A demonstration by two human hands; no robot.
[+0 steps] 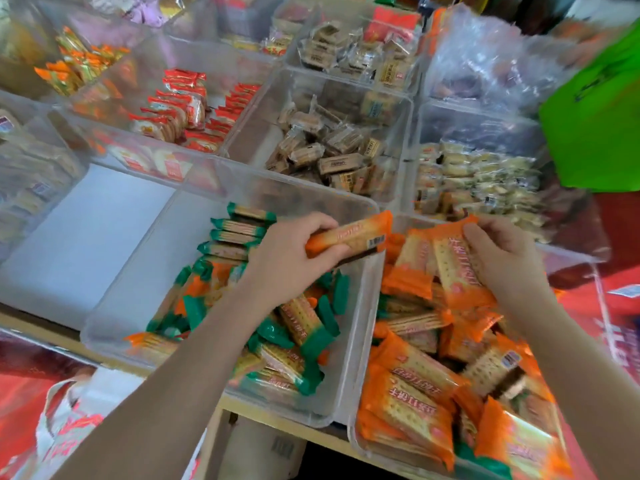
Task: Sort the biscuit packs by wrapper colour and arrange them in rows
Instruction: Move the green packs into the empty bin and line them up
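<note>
L hand (294, 247): gripping one orange pack (349, 235), thumb on the near side, fingers curled over the far side; held in the air above the divide between the two near bins
pack axis: long axis runs left-right, right end tipped slightly far/up; barcode label faces the camera near its right end
R hand (498, 251): pinching the far end of a 2nd orange pack (457, 268), which stands tilted on the pile w/ long axis near-far
left bin (104, 317): mixed; green row (239, 230) stacked along its far side, loose green + orange jumble (277, 327) in the near part
right bin (360, 420): orange pile (426, 382), mostly orange, a bit of green showing at the near edge
key relation: held pack sits just left of the right bin's wall, so orange pile is right + near of L hand; L hand is the nearer one to it
next (judgement): short move right and down drops it w/ the other orange; probably rotate to near-far to match R hand's pack
progress (judgement): early-mid, left bin still has plenty of orange mixed in
risk: crinkly wrapper, pack could slide off the heap
</note>
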